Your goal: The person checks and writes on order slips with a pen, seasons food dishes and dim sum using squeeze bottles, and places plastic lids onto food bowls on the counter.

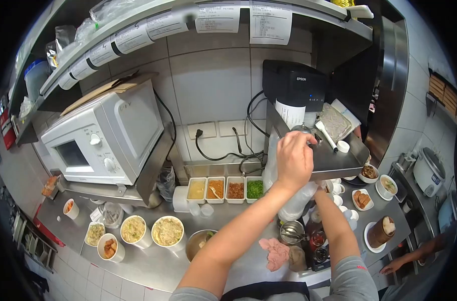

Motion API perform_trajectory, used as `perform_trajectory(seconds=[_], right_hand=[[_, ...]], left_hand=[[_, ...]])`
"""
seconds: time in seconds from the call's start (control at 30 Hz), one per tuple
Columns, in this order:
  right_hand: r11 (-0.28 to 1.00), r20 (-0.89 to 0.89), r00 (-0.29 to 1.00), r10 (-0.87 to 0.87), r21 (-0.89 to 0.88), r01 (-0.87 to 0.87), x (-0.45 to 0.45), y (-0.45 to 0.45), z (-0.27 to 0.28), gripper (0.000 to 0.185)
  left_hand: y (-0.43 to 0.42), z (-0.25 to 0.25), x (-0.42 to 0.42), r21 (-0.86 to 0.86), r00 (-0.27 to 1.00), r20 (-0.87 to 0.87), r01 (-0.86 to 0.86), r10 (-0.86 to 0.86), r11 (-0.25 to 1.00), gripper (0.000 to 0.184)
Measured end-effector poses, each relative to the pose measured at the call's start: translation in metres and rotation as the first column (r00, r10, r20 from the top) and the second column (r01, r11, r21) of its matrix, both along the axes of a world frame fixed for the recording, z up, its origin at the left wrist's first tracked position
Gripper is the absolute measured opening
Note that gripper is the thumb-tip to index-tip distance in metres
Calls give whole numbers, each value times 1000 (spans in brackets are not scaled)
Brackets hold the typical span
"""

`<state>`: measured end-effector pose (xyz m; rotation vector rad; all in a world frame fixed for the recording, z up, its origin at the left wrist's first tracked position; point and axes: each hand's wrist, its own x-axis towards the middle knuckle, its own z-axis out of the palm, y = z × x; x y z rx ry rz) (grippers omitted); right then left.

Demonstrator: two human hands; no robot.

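Note:
My left hand point(294, 156) is raised at the left edge of the metal shelf under the printer. Its fingers are curled; what they hold, if anything, is hidden. Close behind it, a clear round object point(302, 129) sits on the shelf. Below, a clear plastic bag point(296, 204) stands upright against the wall. My right hand point(321, 189) reaches in beside the bag beneath the shelf, its fingers hidden. Under my forearms lie a pink cloth point(274, 254) and a metal container point(292, 233) with utensils.
Tubs of yellow, orange, brown and green toppings point(255, 189) line the wall. Several filled paper bowls point(168, 232) stand left, below a microwave point(100, 138). A black printer point(294, 85) sits on the shelf. Filled dishes point(362, 199) stand right, near another person's hand point(392, 266).

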<state>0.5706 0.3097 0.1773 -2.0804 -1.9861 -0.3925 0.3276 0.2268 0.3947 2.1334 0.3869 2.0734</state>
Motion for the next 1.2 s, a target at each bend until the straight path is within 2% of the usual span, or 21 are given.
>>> perform_trajectory(seconds=[0.1, 0.17, 0.23, 0.3, 0.37, 0.43, 0.47, 0.53, 0.57, 0.6, 0.63, 0.67, 0.7, 0.73, 0.83, 0.9, 0.93, 1.0, 1.13, 1.17, 1.2], right_hand=[[996, -5, 999, -43, 77, 43, 9, -6, -10, 47], [970, -35, 997, -74, 229, 80, 26, -10, -10, 47], [884, -92, 992, -88, 452, 121, 54, -12, -12, 47], [705, -243, 969, -36, 682, 197, 90, -21, -2, 47], [541, -508, 841, 184, 767, 345, 98, -58, 43, 51], [368, -655, 544, 525, 751, 548, 81, -113, 111, 59], [303, -674, 529, 516, 721, 623, 76, -139, 138, 59], [105, -429, 549, 717, 845, 525, 82, -191, 182, 69], [65, -427, 539, 726, 823, 565, 83, -219, 195, 56], [227, -536, 635, 556, 833, 504, 105, -250, 191, 50], [193, -489, 663, 567, 861, 470, 107, -264, 184, 49], [354, -631, 446, 635, 750, 558, 118, -287, 169, 55], [383, -696, 467, 545, 702, 600, 129, -303, 153, 56], [461, -757, 522, 393, 654, 600, 130, -322, 145, 55], [623, -861, 474, 186, 476, 620, 163, -350, 119, 59], [703, -862, 506, -1, 359, 614, 194, -357, 97, 62], [737, -823, 549, -150, 277, 617, 210, -357, 88, 71], [764, -660, 671, -337, 225, 605, 231, -354, 82, 78], [849, -640, 708, -298, 162, 503, 299, -331, 80, 84], [903, -623, 750, -221, 159, 399, 310, -325, 82, 83], [932, -507, 835, -213, 150, 329, 327, -317, 77, 83]], left_hand=[[-1, 0, 0, -3, 999, 38, 15, -15, 1000, 11], [1, 2, 0, 3, 999, 21, 29, -29, 1000, 11], [2, 0, 0, 12, 999, 13, 34, -34, 999, 11], [3, -1, 1, 26, 999, 26, 35, -36, 999, 11], [2, 0, 0, 30, 1000, 11, 24, -24, 999, 14], [4, -1, -1, 50, 1000, -6, 6, -6, 999, 16], [6, -5, 1, 28, 1000, 4, -20, 20, 999, 13], [15, -7, 0, 94, 998, -19, 53, -52, 994, 15], [17, -8, 3, 92, 995, 17, 94, -96, 991, 16], [13, -9, 4, 7, 994, 1, 112, -112, 994, 15], [17, -14, 6, -39, 986, 15, 168, -167, 985, 15], [8, -13, 7, -137, 974, 32, 225, -222, 965, 17], [7, -12, 8, -80, 992, 7, 123, -123, 989, 20], [4, -10, 10, -100, 988, 35, 153, -150, 983, 22], [4, -10, 13, -170, 980, 88, 190, -177, 967, 23], [5, -10, 14, -150, 981, 99, 178, -164, 973, 23], [9, -11, 13, -133, 983, 97, 169, -157, 977, 23], [19, -15, 7, -116, 983, 43, 182, -178, 976, 25], [19, -15, -1, -132, 999, -26, 35, -39, 991, 28], [18, -14, -2, -136, 999, -40, 10, -15, 991, 28], [17, -13, -1, -147, 999, -41, -20, 14, 989, 28]])
